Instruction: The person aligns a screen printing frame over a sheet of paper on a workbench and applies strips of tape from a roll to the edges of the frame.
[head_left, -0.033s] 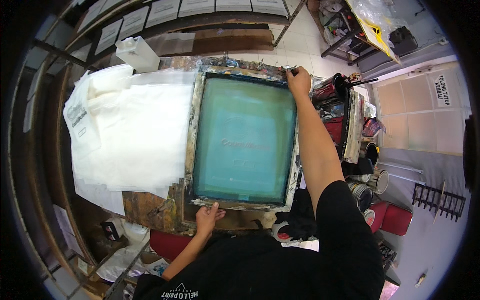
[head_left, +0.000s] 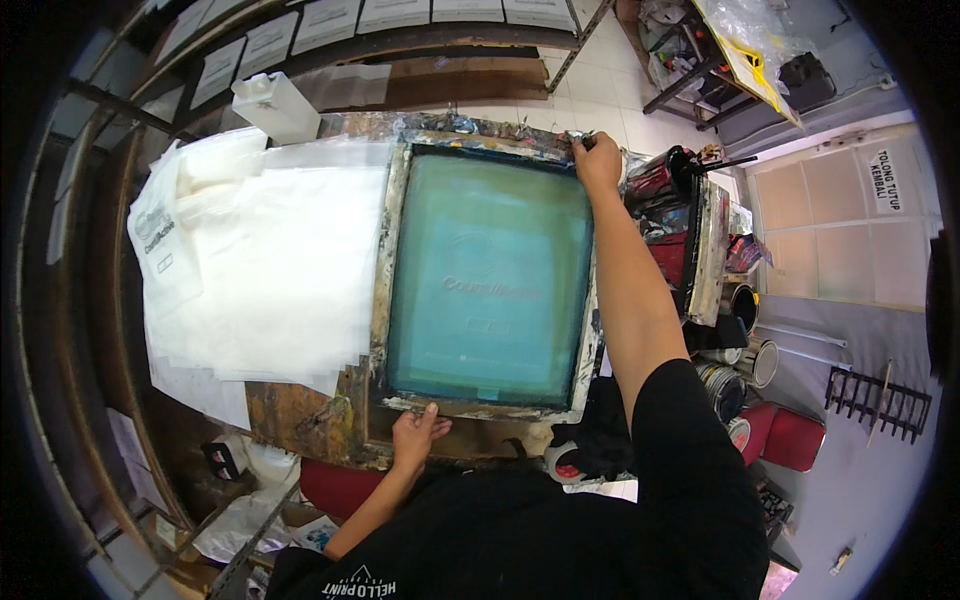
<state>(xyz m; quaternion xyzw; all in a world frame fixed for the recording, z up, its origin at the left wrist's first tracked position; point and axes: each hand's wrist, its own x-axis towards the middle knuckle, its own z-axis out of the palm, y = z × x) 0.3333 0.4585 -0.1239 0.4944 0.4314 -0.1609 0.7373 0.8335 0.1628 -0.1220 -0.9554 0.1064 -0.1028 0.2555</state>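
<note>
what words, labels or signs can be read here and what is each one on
I won't copy wording out, only where it stands:
Framed screen: lettering across the middle, legible in part; finer marks below too blurred.
Printed white sheet, left: dark lettering, main line legible.
Black shirt: white lettering, upside down, legible.
White sign on the paned panel: dark lettering, sideways, legible.
White sheets on the rack: print too small to read.
</note>
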